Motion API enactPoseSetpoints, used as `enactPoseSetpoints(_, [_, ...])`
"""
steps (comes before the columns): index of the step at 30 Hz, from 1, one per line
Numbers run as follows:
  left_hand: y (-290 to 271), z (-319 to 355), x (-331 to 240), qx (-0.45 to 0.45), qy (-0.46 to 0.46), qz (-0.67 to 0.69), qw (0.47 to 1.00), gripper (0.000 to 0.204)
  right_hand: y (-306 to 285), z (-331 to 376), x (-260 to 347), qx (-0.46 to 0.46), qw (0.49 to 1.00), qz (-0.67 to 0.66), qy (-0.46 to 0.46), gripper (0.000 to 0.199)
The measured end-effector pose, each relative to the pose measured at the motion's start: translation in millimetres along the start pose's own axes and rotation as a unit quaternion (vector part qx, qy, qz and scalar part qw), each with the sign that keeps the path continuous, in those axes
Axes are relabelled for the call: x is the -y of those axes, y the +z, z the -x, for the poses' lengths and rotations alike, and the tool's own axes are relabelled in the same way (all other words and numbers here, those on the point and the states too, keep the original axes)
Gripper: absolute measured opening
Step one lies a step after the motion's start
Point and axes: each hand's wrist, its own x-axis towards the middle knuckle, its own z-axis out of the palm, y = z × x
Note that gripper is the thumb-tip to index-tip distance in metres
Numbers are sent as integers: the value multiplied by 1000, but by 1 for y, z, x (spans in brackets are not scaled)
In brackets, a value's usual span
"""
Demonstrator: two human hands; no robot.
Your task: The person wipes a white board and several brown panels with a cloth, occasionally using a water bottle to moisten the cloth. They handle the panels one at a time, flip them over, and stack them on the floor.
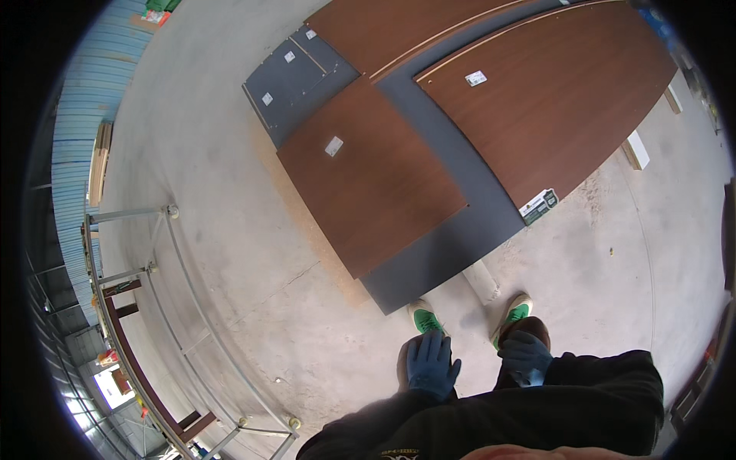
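Note:
My left hand [432, 366], in a blue work glove, lies flat over my left leg with its fingers stretched out and the thumb apart. It holds nothing. By my right knee, my right hand [526, 356] wears the same kind of glove. Its fingers are bent and pressed together, and its palm is hidden, so what it may hold cannot be made out. Ahead of both hands, apart from them, brown wood-grain panels [372, 184] lie on dark grey boards [452, 253]. The near grey edge ends just beyond my green shoes [426, 318].
On the left stands a metal frame rack on casters [184, 268], with dark brown pieces in it. White blocks [636, 149] jut from under the right-hand panel [552, 100]. A pale cylinder [481, 282] lies between my feet and the boards. Blue corrugated sheeting [96, 92] runs along the far left.

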Motion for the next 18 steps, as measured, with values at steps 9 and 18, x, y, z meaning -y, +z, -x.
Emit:
enactPoseSetpoints(9, [22,47,-2,40,-45,19,998,47,-16,49,73,134,976,54,164,15])
enactPoseSetpoints(18, [-64,36,-75,310,-5,19,950,47,-153,154,268,-208,677,-165,686,23])
